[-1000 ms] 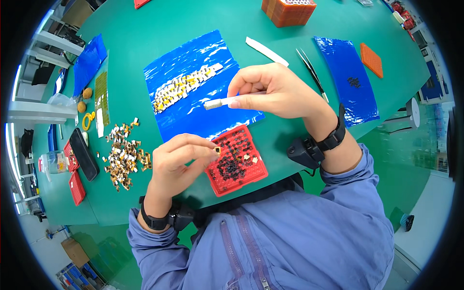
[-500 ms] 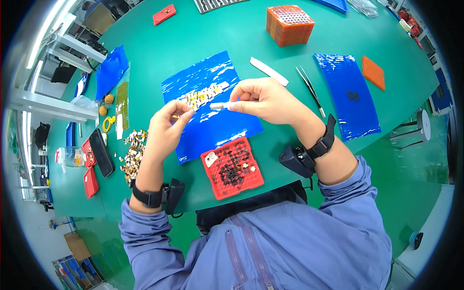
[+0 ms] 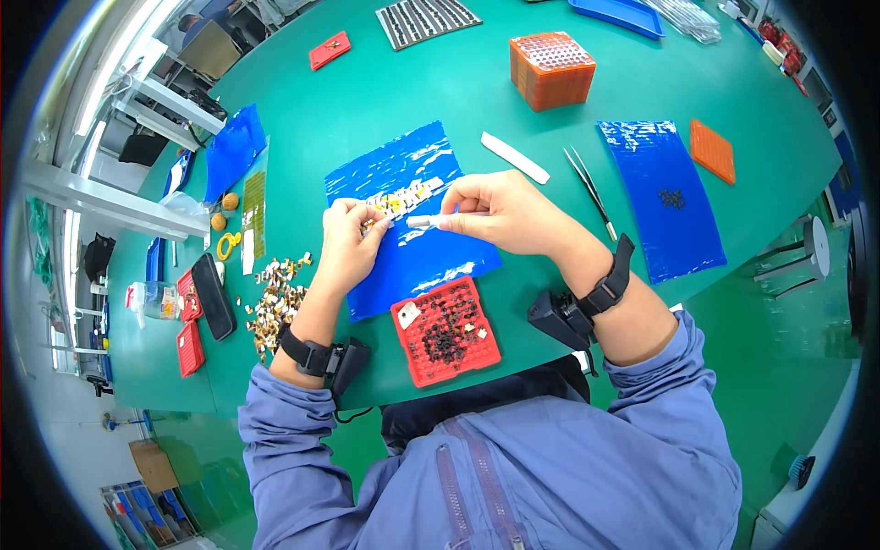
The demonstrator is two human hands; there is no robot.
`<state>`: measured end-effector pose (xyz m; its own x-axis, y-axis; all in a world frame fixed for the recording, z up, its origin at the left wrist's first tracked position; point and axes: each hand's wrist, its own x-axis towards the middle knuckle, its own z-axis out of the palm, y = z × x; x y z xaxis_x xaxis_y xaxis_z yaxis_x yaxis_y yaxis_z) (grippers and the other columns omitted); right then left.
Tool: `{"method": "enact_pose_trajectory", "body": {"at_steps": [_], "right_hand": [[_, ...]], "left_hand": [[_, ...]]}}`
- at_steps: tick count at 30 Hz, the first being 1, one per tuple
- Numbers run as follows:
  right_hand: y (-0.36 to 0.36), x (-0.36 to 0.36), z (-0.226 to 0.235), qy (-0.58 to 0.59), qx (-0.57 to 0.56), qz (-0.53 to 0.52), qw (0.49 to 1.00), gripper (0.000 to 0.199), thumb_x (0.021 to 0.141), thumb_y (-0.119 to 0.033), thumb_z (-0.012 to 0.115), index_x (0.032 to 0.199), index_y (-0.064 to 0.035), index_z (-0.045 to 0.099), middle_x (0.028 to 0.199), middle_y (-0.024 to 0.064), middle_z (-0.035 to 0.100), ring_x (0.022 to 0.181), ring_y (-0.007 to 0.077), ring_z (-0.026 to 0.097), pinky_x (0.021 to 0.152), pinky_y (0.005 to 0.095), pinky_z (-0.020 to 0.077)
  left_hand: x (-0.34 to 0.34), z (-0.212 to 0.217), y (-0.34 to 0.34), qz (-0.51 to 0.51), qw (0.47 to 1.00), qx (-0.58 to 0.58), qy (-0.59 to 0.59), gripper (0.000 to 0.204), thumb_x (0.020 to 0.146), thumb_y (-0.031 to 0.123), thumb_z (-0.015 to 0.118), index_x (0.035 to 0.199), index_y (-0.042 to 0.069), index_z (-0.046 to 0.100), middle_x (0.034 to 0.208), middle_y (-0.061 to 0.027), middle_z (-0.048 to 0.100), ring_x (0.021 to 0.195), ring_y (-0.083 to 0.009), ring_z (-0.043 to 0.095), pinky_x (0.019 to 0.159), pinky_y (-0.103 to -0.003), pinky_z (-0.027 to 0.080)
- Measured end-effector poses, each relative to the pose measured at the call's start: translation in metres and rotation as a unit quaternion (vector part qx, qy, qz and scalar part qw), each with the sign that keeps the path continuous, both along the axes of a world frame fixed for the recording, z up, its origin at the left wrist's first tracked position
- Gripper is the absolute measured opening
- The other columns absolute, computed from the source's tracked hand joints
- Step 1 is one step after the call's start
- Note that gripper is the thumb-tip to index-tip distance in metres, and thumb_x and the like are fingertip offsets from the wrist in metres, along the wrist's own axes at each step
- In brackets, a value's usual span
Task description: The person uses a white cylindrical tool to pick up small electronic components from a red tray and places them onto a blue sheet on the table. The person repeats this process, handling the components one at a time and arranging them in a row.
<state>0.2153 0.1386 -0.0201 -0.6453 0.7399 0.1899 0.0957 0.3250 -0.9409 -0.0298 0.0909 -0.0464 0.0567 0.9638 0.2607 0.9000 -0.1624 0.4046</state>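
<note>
with the right hand [image 3: 502, 213], pinched a short grey-tipped stick [image 3: 421, 222] between thumb and fingers, over the blue sheet [image 3: 412, 266] on the desk [image 3: 440, 87]. with the left hand [image 3: 349, 247], held thumb and fingertips close at the near left end of the row of white and yellow pieces [image 3: 405, 199] on that sheet; could not tell whether pinching one. risked skewing the row through a brush of knuckles or stick, and dragging all of it through a tug on the slick sheet. might also have scattered the loose heap [image 3: 279, 298] at left with a forearm, or jolted the near red tray [image 3: 458, 374] of dark bits [image 3: 445, 345].
</note>
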Motion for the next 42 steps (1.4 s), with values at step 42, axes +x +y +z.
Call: {"method": "enact_pose_trajectory", "body": {"at_steps": [42], "right_hand": [[-0.010, 0.002, 0.011, -0.005, -0.098, 0.121, 0.988, 0.012, 0.083, -0.009, 0.064, 0.091, -0.0008, 0.060, 0.072, -0.0015, 0.058, 0.062, 0.0025, 0.049, 0.053, 0.0179, 0.0378]], "left_hand": [[-0.019, 0.068, -0.098, -0.064, 0.902, -0.110, -0.412, 0.009, 0.087, 0.001, 0.055, 0.096, -0.001, 0.057, 0.082, -0.0030, 0.060, 0.075, -0.0091, 0.056, 0.069, -0.021, 0.045]]}}
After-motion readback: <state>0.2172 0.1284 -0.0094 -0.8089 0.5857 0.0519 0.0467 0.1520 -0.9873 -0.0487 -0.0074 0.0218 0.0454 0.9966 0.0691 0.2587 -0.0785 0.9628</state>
